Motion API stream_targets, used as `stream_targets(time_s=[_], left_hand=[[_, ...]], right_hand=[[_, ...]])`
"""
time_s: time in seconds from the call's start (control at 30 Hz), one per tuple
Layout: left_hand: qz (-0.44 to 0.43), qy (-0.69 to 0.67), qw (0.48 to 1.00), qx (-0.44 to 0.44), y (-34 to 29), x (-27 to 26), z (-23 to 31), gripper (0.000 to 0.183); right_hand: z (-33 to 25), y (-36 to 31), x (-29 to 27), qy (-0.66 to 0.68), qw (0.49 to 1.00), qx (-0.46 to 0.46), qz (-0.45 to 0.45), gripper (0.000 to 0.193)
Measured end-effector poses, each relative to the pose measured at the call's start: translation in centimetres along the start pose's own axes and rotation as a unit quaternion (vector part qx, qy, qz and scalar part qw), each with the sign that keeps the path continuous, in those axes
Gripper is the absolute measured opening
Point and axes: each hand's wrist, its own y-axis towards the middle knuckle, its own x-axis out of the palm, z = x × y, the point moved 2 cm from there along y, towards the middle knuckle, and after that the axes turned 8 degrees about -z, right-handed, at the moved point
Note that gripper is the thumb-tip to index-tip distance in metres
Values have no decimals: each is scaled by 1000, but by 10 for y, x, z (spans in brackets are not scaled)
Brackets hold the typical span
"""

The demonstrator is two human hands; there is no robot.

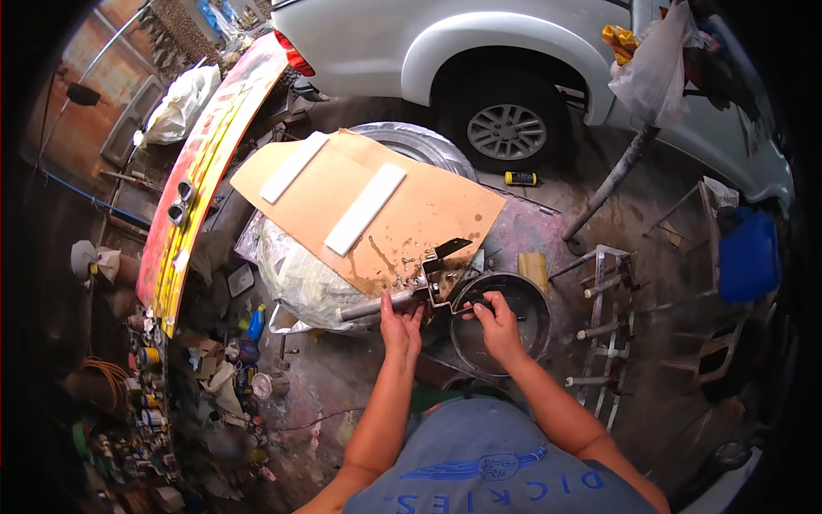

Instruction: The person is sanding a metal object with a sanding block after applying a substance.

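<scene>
Left hand (400,330), fingers curled under grey cylindrical tube (368,308), angular metal bracket (449,248) adjoined, right hand (495,321) pinched small black piece (472,297)

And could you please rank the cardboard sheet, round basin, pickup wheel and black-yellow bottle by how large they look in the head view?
1. Cardboard sheet
2. Pickup wheel and round basin: too alike to rank; the basin is nearer
3. Black-yellow bottle
</scene>
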Motion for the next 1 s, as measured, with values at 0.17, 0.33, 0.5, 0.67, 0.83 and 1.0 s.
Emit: stream_targets(time_s=[0.17, 0.33, 0.5, 0.67, 0.83, 1.0], left_hand=[[11, 12, 991, 135, -13, 28, 35, 51], [-171, 58, 961, 210, -11, 82, 97, 39], [-298, 289, 885, 209, 5, 98, 117, 20], [-412, 459, 773, 152, 26, 92, 108, 22], [-450, 385, 802, 83, 46, 78, 119, 22], [-501, 370, 780, 58, 48, 74, 128, 25]], right_hand=[[-12, -23, 15, 73, 994, -73, -25, 15], [-32, -26, 26, -46, 997, -42, -44, 16], [-4, -25, -6, -268, 954, -84, 105, 18], [57, -38, -36, -454, 864, 216, 15, 29], [62, -37, -25, -499, 816, 292, 12, 33], [48, -39, 2, -485, 814, 289, 137, 29]])
